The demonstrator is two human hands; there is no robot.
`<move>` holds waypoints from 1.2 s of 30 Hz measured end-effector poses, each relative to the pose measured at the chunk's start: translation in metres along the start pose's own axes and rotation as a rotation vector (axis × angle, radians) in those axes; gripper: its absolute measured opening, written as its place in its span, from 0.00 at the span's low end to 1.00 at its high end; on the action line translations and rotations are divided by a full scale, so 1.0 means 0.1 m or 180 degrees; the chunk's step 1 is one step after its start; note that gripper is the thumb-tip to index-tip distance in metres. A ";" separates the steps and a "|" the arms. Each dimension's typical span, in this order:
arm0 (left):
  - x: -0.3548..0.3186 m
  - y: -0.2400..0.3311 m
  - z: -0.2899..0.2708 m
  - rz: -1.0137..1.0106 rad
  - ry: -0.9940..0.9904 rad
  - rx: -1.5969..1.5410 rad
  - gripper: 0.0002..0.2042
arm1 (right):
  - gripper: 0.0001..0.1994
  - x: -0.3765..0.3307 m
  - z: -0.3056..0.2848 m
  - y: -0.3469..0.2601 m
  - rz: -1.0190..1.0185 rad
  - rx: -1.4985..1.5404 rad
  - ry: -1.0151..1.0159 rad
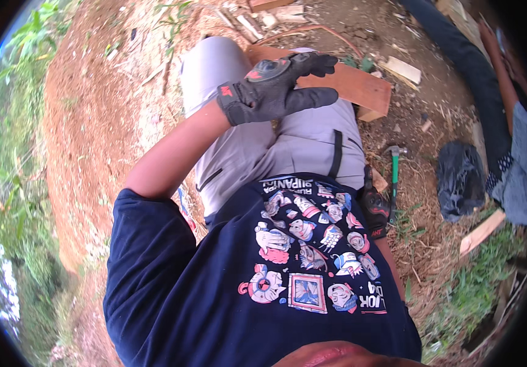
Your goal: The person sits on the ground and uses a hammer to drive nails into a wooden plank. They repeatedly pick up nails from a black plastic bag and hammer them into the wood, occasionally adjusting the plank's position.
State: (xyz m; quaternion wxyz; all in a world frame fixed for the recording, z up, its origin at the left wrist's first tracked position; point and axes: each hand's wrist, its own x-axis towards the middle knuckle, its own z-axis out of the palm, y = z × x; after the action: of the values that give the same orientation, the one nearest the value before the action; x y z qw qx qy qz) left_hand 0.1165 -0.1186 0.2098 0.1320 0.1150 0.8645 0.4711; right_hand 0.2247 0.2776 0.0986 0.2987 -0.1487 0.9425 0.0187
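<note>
My left hand [275,85] wears a black glove with red marks and is raised in front of my grey-trousered lap, fingers stretched out and apart, holding nothing. Just beyond it a reddish-brown wooden plank [352,84] lies across my knees. My right hand [374,209], also in a black glove, hangs low at my right hip, partly hidden by my dark blue printed shirt. A hammer with a green handle [393,177] lies on the ground right beside that hand. Whether the fingers touch the handle is hidden.
A black bag [459,180] lies on dry grass to the right. Another person's arm and grey-blue clothing [517,165] are at the right edge, beside a thick black pipe [459,58]. Wood offcuts [404,69] and a board [482,232] are scattered around; red bare earth lies left.
</note>
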 end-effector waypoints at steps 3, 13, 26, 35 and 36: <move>-0.57 -0.11 -0.24 -0.0040 0.0493 -0.0603 0.30 | 0.27 -0.31 -0.36 0.08 -0.0160 0.0161 -0.0513; -2.22 0.32 -0.09 -0.1936 0.1239 -0.1624 0.21 | 0.19 -0.06 -2.31 0.15 -0.0895 0.2057 -0.1941; -3.04 0.52 0.57 -0.0676 0.3915 -0.3725 0.27 | 0.23 0.29 -1.52 -3.83 -0.3709 0.1983 -0.3526; -4.23 0.24 1.24 -0.4293 0.2970 -0.1119 0.27 | 0.31 -0.28 -1.19 -3.12 -0.5267 -0.1268 -0.2239; -4.17 0.28 1.30 -0.4785 0.2403 -0.0849 0.30 | 0.32 -0.29 -1.30 -3.08 -0.5084 -0.1281 -0.2369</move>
State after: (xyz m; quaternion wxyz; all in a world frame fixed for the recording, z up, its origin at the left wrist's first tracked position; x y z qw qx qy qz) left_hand 0.5537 -0.1371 0.2157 0.1250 -0.6710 0.6344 0.3629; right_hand 0.2648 -0.0246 0.2379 0.4766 -0.7926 0.3799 0.0172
